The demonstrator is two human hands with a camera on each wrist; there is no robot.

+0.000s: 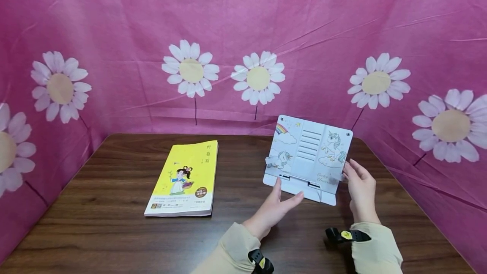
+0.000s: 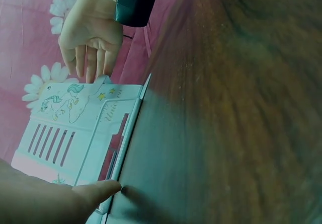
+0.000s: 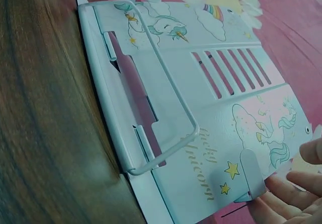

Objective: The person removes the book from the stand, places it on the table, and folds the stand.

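Note:
A white metal book stand (image 1: 300, 160) printed with unicorns, a rainbow and stars stands tilted back on the table. My left hand (image 1: 269, 210) is at its lower left, thumb and forefinger spread apart; the thumb (image 2: 103, 190) lies by the front lip. My right hand (image 1: 361, 187) is at the right edge, its fingers (image 3: 284, 196) touching around the small side page clip (image 3: 251, 173), with the thumb apart from the board. A wire loop (image 3: 173, 90) stands across the lower front. Some right fingertips are hidden behind the board.
A yellow paperback book (image 1: 186, 181) with a cartoon girl on its cover lies flat on the brown wooden table (image 1: 114, 231), left of the stand. Pink cloth (image 1: 228, 12) with white daisies hangs behind and along both sides. Black camera straps (image 1: 348, 236) circle the wrists.

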